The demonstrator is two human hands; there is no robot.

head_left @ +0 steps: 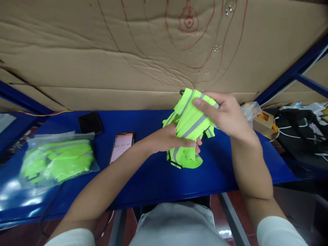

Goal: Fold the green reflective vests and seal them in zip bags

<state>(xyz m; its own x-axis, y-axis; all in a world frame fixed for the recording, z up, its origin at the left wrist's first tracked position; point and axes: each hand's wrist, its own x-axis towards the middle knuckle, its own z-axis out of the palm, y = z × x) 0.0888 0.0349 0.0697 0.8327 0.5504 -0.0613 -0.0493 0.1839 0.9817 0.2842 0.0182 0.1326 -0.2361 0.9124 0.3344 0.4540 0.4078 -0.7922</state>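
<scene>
Above the blue table, both hands hold a bundle of neon-yellow reflective straps (191, 128) with grey stripes, folded in layers. My left hand (176, 138) wraps around its lower part, thumb across the front. My right hand (219, 111) grips the upper right end, thumb on top and the other fingers behind. A black buckle (175, 164) hangs at the bottom of the bundle, and another dark clip (182, 92) shows at its top. Loose loops of strap droop below my left hand. The fingers behind the bundle are partly hidden.
On the blue table (153, 177), a clear plastic bag (58, 157) of similar straps lies at left. A phone (122, 145) showing a timer and a dark flat object (90, 123) are nearby. Cardboard (77, 68) stands behind. At right are a small box (265, 124) and a black bag (297, 124).
</scene>
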